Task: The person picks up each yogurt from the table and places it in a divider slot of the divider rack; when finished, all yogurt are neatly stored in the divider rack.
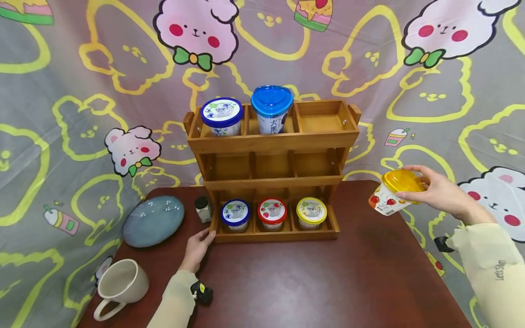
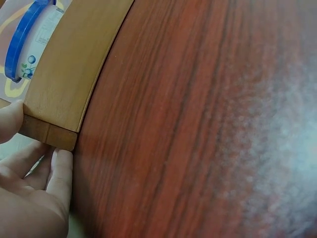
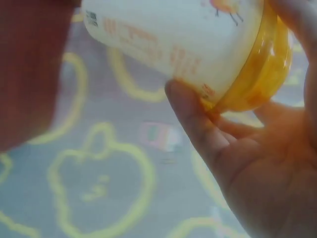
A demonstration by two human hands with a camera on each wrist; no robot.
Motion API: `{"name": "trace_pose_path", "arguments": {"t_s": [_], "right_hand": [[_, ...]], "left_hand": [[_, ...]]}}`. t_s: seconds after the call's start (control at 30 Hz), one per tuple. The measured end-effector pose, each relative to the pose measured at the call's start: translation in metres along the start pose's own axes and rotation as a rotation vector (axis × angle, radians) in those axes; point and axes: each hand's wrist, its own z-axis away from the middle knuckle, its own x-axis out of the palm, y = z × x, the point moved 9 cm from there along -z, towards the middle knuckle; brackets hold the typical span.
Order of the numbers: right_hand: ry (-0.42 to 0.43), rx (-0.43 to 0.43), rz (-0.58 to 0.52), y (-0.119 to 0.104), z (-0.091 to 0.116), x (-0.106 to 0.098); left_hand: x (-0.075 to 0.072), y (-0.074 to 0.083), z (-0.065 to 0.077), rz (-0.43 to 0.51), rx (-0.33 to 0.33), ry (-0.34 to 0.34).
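A wooden three-tier rack stands at the back of the table. My left hand holds its bottom left corner; in the left wrist view the thumb and fingertips lie on either side of the rack's end. Off to the right, my right hand grips a yogurt cup by its yellow lid, tilted and raised over the table's right side. Strawberries are printed on the cup. The right wrist view shows the thumb and fingers around the lid end.
On the top tier stand a blue-lidded tub and a tall blue-lidded cup. The bottom tier holds blue, red and yellow-lidded tubs. To the left are a small jar, a blue plate and a mug.
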Motion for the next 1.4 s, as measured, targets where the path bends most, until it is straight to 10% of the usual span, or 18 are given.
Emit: {"name": "trace_pose_path", "arguments": {"t_s": [0.37,0.67,0.97,1.4], "right_hand": [[0.088,-0.13,0.132,-0.09,0.004,-0.07],[0.129,-0.301,0.089,-0.184,-0.034,-0.123],[-0.102,-0.328,0.127,-0.24,-0.091,-0.102],[-0.416,-0.377,0.19,-0.267,-0.128,-0.047]], "left_hand": [[-0.004,0.003,-0.002,-0.017,0.011,0.001],[-0.004,-0.003,-0.003,-0.015,0.001,0.005],[0.0,-0.003,-0.001,-0.01,0.006,0.018],[-0.001,-0.001,0.003,-0.011,0.023,0.033]]}}
